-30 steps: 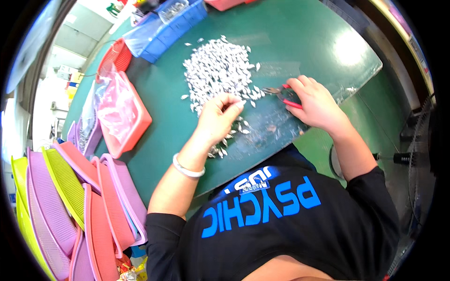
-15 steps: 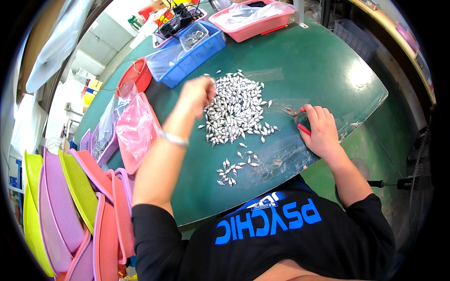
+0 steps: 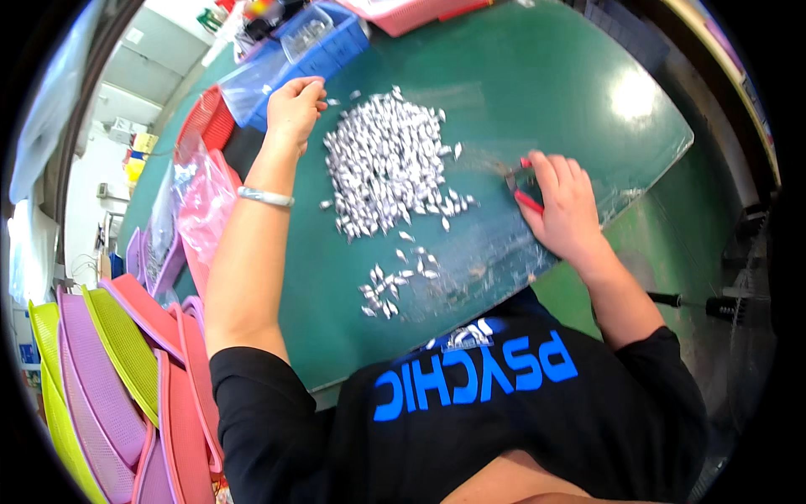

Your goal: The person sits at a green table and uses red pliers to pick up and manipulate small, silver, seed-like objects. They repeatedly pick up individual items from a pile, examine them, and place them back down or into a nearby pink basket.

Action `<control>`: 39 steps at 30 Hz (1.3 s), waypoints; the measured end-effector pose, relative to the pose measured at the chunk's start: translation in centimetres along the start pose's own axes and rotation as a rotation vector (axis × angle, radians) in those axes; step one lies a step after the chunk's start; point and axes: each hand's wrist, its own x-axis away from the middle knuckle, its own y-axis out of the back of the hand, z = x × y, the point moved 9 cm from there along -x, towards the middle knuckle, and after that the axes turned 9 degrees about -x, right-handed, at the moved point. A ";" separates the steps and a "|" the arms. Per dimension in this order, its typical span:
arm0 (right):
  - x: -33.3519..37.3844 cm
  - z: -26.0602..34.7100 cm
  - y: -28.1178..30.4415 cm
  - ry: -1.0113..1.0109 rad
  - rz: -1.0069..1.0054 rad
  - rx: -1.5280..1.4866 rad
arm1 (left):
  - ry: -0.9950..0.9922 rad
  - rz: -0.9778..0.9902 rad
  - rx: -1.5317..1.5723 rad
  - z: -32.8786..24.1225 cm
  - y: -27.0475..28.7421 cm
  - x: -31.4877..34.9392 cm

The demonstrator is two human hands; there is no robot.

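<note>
A large heap of small silver spindle-shaped pieces [image 3: 386,160] lies on the green table. A looser handful of the same silver pieces [image 3: 389,290] is scattered nearer to me. My left hand [image 3: 295,111] is raised beyond the heap's left edge, beside the blue bin [image 3: 332,52]. Its fingers are pinched together; whatever they hold, if anything, is too small to make out. To the right of the heap, my right hand [image 3: 567,206] grips red-handled pliers [image 3: 527,200]. The jaws of the pliers point left towards the heap, apart from it, with the handles spread.
Inside the blue bin are a clear tub [image 3: 307,34] and plastic film. A red basket [image 3: 206,122] and a pink tray with a plastic bag [image 3: 201,214] stand at the left. Several stacked coloured baskets [image 3: 109,370] lean by my left elbow. The table edge [image 3: 621,210] runs past my right wrist.
My left hand has moved from the heap's edge up and left towards the blue bin. My right hand still holds the pliers. The whole view has shifted a little.
</note>
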 end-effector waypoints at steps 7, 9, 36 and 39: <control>-0.1 0.1 -0.4 0.014 0.004 -0.003 | -0.719 0.313 -0.487 -5.3 -6.9 14.9; 0.0 -0.2 -0.5 0.003 0.009 -0.004 | -0.771 0.365 -0.516 -5.2 -8.0 17.6; 0.2 -0.1 -0.6 0.031 -0.027 0.024 | -0.654 0.247 -0.499 -3.6 -8.7 21.1; 0.2 -0.1 -0.5 0.037 -0.038 0.024 | -0.582 0.252 -0.607 -3.7 -9.5 21.1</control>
